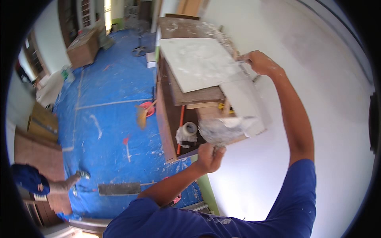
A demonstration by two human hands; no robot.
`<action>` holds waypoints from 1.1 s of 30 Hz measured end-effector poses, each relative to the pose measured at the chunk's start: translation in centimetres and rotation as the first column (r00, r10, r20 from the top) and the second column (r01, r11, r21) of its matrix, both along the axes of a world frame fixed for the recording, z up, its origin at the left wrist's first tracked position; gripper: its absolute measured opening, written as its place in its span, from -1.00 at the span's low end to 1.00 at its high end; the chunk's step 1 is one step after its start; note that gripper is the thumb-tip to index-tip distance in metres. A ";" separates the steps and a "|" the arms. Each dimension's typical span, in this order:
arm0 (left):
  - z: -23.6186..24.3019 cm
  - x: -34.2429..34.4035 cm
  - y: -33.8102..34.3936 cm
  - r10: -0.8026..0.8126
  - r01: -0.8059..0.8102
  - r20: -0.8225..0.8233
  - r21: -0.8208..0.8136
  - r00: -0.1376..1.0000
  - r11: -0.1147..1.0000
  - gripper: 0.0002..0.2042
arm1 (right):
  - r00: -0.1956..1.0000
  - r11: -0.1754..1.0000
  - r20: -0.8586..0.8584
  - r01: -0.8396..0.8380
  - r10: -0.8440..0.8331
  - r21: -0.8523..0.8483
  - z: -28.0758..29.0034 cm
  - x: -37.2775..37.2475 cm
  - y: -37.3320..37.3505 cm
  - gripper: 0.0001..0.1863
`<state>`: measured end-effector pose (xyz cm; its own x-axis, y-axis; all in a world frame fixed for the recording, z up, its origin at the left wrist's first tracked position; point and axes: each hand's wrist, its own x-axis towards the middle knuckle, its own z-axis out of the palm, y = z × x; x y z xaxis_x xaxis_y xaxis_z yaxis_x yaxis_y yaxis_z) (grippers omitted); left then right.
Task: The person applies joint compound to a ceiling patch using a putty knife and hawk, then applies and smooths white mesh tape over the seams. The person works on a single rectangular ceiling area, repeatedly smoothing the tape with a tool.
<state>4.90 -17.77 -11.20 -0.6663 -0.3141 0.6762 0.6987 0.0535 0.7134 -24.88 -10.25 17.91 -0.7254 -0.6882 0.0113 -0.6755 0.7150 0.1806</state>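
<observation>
My left hand (209, 158) grips the short handle of a wide scraper (222, 129), its blade smeared with white putty. My right hand (262, 63) is closed on a smaller tool (248, 67) by the wall; its blade is blurred. Between my hands a white board (194, 59), smeared with paste, rests on a wooden cabinet (166, 135), and a paler strip (242, 99) lies beside it. The cabinet's open compartment holds a tape roll (189, 129) and an orange bar (181, 118).
A white wall (325, 79) rises at my right. Blue sheeting (103, 131) covers the floor, with a pink bucket (149, 110), a broom (142, 117), a grey plank (119, 189) and a fan (139, 49). A co-worker (29, 178) is at lower left. Another cabinet (81, 47) stands farther back.
</observation>
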 end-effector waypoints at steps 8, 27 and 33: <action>8.2 -0.1 -3.7 -0.879 0.670 0.123 0.601 0.461 0.436 -0.76 | 0.960 0.533 0.134 -0.019 0.247 -0.846 -1.4 21.7 12.4 -0.53; 14.1 7.8 12.9 -0.672 0.414 -0.368 -0.571 0.643 0.709 -0.63 | 0.867 -0.665 0.462 0.459 0.189 -0.589 -9.7 57.7 23.4 -0.49; 10.4 7.6 14.1 -0.765 0.333 -0.216 -0.805 0.606 0.491 -0.61 | 0.944 -0.744 0.278 0.315 0.179 -0.589 -11.1 63.0 24.7 -0.50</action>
